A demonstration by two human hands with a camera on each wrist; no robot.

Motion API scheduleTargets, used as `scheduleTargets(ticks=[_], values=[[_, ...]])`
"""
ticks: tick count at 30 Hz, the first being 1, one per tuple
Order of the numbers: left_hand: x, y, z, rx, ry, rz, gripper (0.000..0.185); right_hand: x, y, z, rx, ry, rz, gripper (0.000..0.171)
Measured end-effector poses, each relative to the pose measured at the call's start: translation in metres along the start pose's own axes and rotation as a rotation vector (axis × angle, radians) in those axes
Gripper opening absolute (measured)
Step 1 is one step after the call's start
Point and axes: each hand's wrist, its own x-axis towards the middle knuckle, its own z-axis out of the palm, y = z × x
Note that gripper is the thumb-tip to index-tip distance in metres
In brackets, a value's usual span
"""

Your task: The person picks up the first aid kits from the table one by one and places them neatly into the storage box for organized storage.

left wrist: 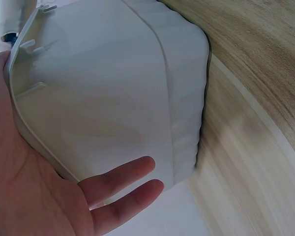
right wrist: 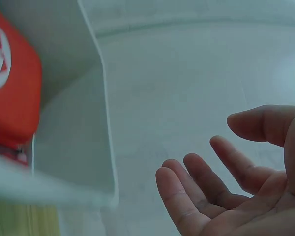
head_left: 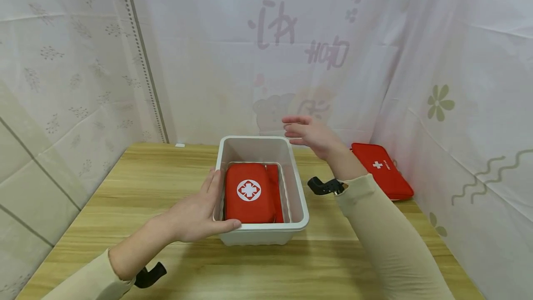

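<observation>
A white plastic bin (head_left: 300, 198) stands on the table, holding a red first-aid case (head_left: 250, 212) with a white cross emblem. Beside that case, another red item (head_left: 273, 184) is partly hidden beneath it. My left hand (head_left: 193, 219) rests on the bin's near left corner, thumb along the front rim. In the left wrist view, two fairly straight fingers (left wrist: 132, 174) lie by the bin's outer wall. Past the bin's far right corner, my right hand (head_left: 312, 135) is raised with fingers loosely bent and nothing in them. The right wrist view shows that palm (right wrist: 265, 206) apart from the bin.
A flat red first-aid pouch (head_left: 385, 172) lies at the table's right edge, partly behind my right forearm. Patterned white curtains (head_left: 208, 59) hang around the wooden table (head_left: 137, 184). A small white piece (head_left: 180, 145) sits at the back edge.
</observation>
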Motion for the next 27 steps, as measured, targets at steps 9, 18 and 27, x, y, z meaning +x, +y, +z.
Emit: scheduleTargets(ticks=[9,18,27], values=[[0.0,0.001,0.0,0.0,-0.004,-0.004,0.134,-0.029,0.046,-0.083,-0.082,0.129,0.131,0.06],[0.0,0.0,0.0,-0.007,-0.011,-0.002,0.132,-0.061,0.107,-0.153,-0.173,0.264,0.217,0.063],[0.001,0.001,0.001,-0.012,-0.007,0.006,0.133,-0.088,0.152,-0.185,-0.416,0.321,0.354,0.062]])
